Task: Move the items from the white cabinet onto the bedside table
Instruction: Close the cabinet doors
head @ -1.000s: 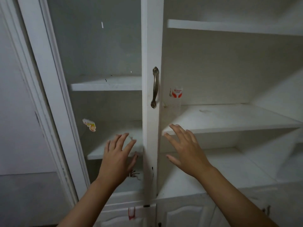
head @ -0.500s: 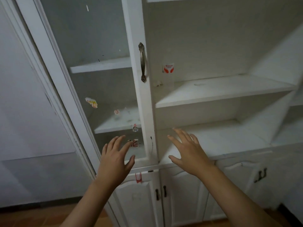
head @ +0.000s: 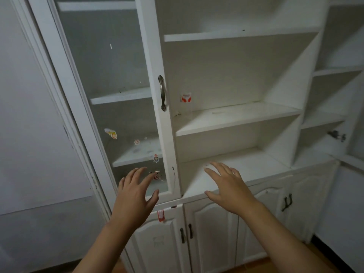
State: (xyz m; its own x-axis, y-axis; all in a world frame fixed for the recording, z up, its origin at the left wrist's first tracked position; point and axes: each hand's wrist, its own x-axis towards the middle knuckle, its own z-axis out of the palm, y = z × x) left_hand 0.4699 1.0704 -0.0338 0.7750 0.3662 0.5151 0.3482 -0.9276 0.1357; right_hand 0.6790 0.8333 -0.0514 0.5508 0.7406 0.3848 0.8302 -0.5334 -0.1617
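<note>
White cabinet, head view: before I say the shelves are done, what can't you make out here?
- Lower cupboards: doors shut, contents hidden.
- Shelves behind the glass door: dull, stickered pane; small items could escape notice.
- Right-hand shelves: cut off by the frame edge.
- Small object on the open shelf: too small to identify.
- Bedside table: not in view.
- Left hand and right hand: open, empty, covering part of the bottom shelf.
</note>
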